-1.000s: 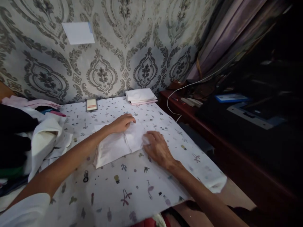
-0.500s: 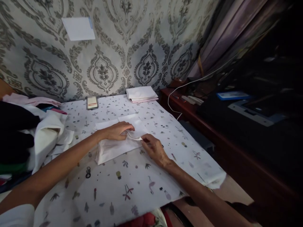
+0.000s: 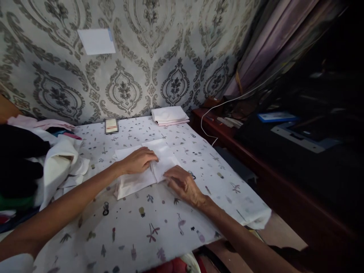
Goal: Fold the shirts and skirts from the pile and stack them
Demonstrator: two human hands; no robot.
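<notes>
A white folded cloth (image 3: 136,182) lies flat on the patterned sheet in front of me, with a fold line running down its middle. My left hand (image 3: 139,160) rests over the cloth's upper middle, its fingers curled together at the fold. At the near right corner of the cloth, my right hand (image 3: 183,185) has thumb and fingers closed on the edge. The fingertips of both hands are partly hidden.
A heap of clothes (image 3: 61,155) lies on the left. Folded white and pink cloths (image 3: 170,115) sit at the back by the wall, with a small box (image 3: 111,126) further left. A reddish-brown desk (image 3: 222,127) with a white cable (image 3: 203,115) stands on the right.
The raised fold between my hands now lies flat on the cloth. My right hand has come slightly left and down to the corner; my left hand has shifted slightly left.
</notes>
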